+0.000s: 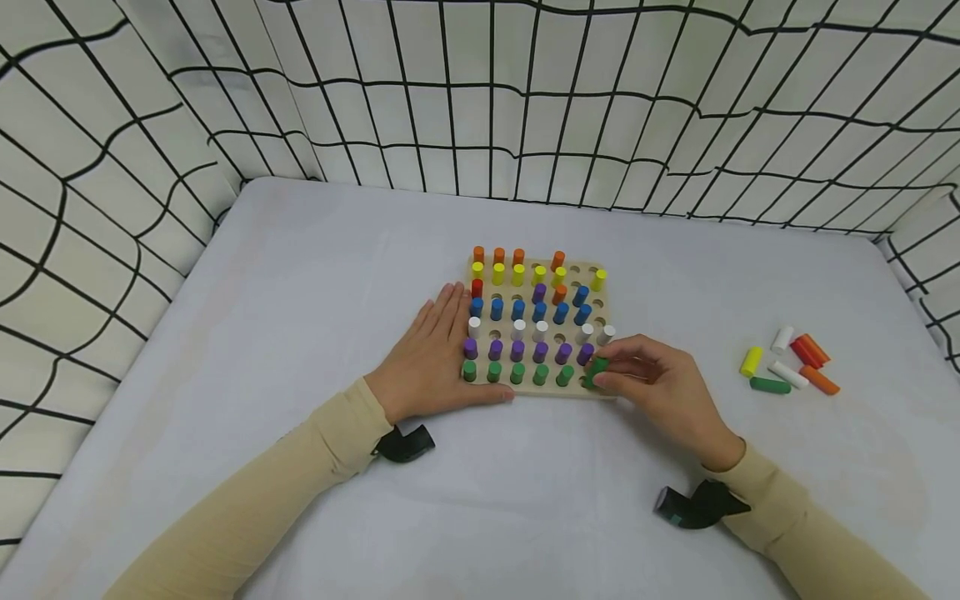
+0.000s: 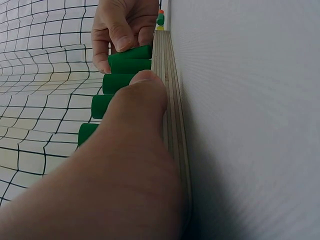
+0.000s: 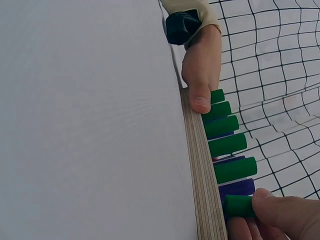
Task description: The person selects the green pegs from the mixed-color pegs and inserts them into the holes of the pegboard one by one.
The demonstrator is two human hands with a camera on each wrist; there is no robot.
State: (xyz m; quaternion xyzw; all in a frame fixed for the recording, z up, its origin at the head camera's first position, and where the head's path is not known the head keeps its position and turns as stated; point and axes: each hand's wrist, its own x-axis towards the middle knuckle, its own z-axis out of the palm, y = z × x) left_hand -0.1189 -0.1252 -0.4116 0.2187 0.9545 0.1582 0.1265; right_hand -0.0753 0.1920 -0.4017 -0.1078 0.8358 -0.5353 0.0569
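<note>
A wooden pegboard (image 1: 555,394) carries rows of coloured pegs, with orange and yellow at the far side and purple and green nearest. My right hand (image 1: 663,387) pinches a green peg (image 3: 238,205) between thumb and fingers. In the head view this peg leans over the near right corner, at the end of the green row, close by a hole. My left hand (image 1: 427,362) lies against the board's left side, fingers straight, with the thumb (image 2: 147,92) stretched along the near edge. Between the thumb and the pinched peg stand other green pegs (image 2: 130,66).
To the right lies a loose group of pegs: yellow (image 1: 751,362), green (image 1: 770,386), orange (image 1: 819,381), a red-orange pair and white ones. Black wire mesh (image 1: 491,108) rises behind and left of the white-covered table (image 1: 360,250). Both wrists wear black cameras (image 1: 405,444).
</note>
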